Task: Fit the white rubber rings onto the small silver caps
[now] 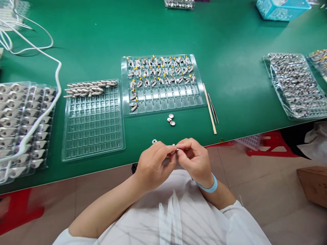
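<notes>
My left hand [155, 165] and my right hand [195, 160] meet at the table's front edge, fingertips pinched together around a small metallic part [177, 149]. The fingers cover most of it, so its exact kind is hidden. Just beyond my hands lie three small oval silver pieces [172, 123] in a cluster. A small ring-like piece [154, 141] rests by my left knuckles. Farther back, a clear plastic tray [163, 102] holds rows of grey curved parts with yellow tips [154, 81]; its lower rows are mostly bare.
Left stand a tray with grey slender parts [93, 126] and stacked trays of larger grey parts [12, 122], crossed by a white cable [58, 73]. Right lie a wooden stick [209, 109], tweezers [213, 109] and a full tray [296, 85]. A blue basket [283, 12] sits far back.
</notes>
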### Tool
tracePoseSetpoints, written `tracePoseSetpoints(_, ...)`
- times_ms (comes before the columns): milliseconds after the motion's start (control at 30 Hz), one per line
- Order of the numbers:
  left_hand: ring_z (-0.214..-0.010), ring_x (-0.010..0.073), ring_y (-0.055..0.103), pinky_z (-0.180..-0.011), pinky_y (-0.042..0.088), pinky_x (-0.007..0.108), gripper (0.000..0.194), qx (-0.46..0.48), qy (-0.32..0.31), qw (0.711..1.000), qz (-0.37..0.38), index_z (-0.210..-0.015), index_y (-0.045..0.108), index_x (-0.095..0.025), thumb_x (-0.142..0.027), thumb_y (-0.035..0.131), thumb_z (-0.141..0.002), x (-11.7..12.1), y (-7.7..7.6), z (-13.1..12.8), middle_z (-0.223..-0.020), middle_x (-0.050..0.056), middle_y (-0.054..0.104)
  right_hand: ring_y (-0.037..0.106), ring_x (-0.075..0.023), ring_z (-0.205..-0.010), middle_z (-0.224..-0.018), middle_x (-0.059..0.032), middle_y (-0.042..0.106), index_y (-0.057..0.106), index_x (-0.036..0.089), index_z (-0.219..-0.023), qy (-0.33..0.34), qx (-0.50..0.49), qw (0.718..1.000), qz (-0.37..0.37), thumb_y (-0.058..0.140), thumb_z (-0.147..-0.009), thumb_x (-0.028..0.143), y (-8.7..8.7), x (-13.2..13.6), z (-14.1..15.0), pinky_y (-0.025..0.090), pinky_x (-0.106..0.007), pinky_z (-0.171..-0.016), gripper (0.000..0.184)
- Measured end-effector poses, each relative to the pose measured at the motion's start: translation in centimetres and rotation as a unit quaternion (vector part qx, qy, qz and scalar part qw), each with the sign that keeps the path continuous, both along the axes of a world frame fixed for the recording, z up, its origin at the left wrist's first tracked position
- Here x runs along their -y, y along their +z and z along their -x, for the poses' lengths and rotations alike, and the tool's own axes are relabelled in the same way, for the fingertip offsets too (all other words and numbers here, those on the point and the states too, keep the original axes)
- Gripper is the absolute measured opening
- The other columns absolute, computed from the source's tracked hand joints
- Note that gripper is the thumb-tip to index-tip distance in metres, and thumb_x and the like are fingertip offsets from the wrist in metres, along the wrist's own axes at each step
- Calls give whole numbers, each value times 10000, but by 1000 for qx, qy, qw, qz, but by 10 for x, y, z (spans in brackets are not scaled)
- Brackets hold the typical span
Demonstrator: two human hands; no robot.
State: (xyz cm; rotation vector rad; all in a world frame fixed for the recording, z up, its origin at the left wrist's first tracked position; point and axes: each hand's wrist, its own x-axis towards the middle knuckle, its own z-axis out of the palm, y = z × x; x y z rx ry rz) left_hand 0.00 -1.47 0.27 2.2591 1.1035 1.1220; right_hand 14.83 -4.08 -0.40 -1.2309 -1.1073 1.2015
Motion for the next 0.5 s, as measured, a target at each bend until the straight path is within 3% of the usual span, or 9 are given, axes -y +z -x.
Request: tracePoseSetpoints(500,-590,120,540,-550,461,230,146,10,8,1000,-7,-962,587,-185,-102,606,-844,4,-7,-6,-666,0,614,642,-119,-686,-807,-3,644,617,210,-829,-32,-11,999,-16,574,-757,79,-6,1,3,543,-228,-574,156)
